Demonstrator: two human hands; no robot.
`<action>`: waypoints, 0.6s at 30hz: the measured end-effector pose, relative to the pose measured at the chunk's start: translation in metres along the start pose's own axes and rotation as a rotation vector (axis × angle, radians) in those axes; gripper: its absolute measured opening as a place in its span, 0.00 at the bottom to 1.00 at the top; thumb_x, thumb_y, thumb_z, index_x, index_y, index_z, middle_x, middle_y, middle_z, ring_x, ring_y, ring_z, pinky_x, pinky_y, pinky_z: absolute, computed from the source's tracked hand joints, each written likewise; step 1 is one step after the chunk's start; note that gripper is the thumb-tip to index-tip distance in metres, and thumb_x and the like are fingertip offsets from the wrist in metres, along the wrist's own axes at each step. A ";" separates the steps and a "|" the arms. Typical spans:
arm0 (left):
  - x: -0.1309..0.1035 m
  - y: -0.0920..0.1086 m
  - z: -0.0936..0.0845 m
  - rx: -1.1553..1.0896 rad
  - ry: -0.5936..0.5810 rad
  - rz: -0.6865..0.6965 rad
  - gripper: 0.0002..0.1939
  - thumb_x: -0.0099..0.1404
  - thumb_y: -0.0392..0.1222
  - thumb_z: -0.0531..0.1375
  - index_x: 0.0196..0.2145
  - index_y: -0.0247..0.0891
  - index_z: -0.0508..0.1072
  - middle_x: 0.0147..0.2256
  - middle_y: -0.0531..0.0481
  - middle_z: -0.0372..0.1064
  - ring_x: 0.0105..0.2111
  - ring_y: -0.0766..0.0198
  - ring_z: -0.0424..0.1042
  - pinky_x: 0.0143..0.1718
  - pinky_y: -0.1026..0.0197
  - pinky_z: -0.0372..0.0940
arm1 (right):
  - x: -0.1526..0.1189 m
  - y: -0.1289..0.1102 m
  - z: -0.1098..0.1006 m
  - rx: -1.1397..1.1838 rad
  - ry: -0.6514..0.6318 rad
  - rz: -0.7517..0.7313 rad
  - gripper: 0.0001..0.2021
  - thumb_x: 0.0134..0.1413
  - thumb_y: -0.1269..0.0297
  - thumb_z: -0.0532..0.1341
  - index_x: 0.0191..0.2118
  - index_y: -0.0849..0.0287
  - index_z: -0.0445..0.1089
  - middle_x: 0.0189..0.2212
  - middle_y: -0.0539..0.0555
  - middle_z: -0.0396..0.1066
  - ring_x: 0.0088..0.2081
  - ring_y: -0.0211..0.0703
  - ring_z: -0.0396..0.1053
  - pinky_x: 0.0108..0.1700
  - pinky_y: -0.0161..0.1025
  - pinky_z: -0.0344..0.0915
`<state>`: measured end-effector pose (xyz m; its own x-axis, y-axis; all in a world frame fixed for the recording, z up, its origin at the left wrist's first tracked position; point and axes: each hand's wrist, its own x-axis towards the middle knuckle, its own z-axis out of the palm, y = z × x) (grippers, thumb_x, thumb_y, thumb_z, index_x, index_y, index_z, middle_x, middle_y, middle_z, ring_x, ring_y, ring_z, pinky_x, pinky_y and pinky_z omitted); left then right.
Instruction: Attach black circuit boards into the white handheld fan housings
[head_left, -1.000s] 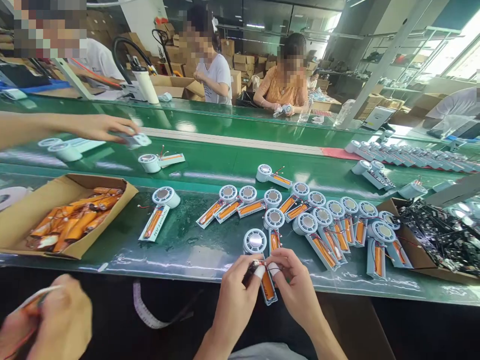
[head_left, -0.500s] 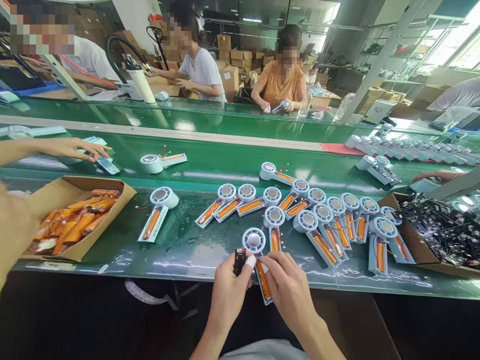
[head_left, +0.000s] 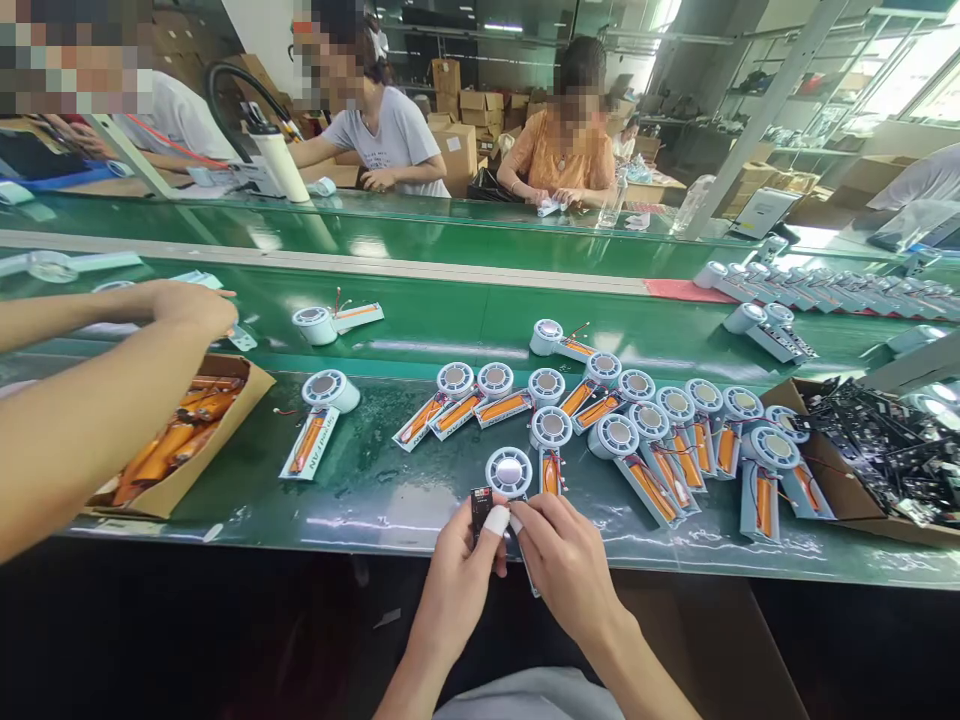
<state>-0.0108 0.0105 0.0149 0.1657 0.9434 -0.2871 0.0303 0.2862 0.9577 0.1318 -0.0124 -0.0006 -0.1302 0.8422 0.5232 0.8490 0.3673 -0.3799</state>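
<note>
Wiring the circuit board (head_left: 478, 504) seems your step; your left hand (head_left: 463, 565) pinches it, your right hand (head_left: 566, 555) is pinched together, contents hidden; next likely calls for steady alignment.

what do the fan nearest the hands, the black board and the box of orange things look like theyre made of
Fan: likely moulded plastic, pale blue and smooth, with a neatly slotted face; its central disc shines like metal, though foil is possible. Black board: probably a rigid circuit board, flat and dark with small light marks. Box: matte brown cardboard, judging by its thin walls.
</note>
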 end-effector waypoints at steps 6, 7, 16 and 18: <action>-0.005 -0.012 -0.008 0.278 0.018 0.153 0.18 0.69 0.53 0.53 0.40 0.39 0.76 0.27 0.50 0.68 0.27 0.58 0.69 0.29 0.59 0.66 | 0.003 0.006 -0.004 -0.008 -0.003 -0.027 0.12 0.68 0.73 0.52 0.40 0.58 0.73 0.33 0.56 0.73 0.32 0.43 0.69 0.35 0.39 0.65; -0.005 -0.013 -0.007 0.313 0.008 0.177 0.17 0.69 0.52 0.53 0.38 0.39 0.76 0.28 0.49 0.69 0.28 0.57 0.70 0.29 0.59 0.66 | 0.005 0.006 -0.005 0.000 -0.023 -0.052 0.12 0.68 0.73 0.52 0.39 0.58 0.73 0.32 0.56 0.72 0.32 0.43 0.68 0.34 0.39 0.64; -0.005 -0.022 -0.003 0.526 0.026 0.366 0.16 0.73 0.41 0.47 0.36 0.40 0.74 0.35 0.44 0.74 0.36 0.55 0.74 0.39 0.55 0.70 | 0.011 0.001 -0.009 0.024 -0.100 -0.074 0.12 0.67 0.73 0.52 0.36 0.57 0.71 0.30 0.53 0.69 0.30 0.43 0.63 0.32 0.39 0.59; -0.006 -0.025 -0.003 0.599 0.025 0.395 0.16 0.73 0.39 0.47 0.37 0.40 0.74 0.35 0.44 0.73 0.36 0.55 0.75 0.38 0.55 0.71 | 0.011 0.000 -0.011 -0.007 -0.131 -0.066 0.12 0.67 0.73 0.51 0.35 0.56 0.70 0.30 0.53 0.69 0.30 0.44 0.62 0.32 0.39 0.59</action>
<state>-0.0157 -0.0016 -0.0077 0.2532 0.9633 0.0896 0.5095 -0.2115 0.8341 0.1358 -0.0070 0.0134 -0.2511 0.8611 0.4422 0.8399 0.4209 -0.3427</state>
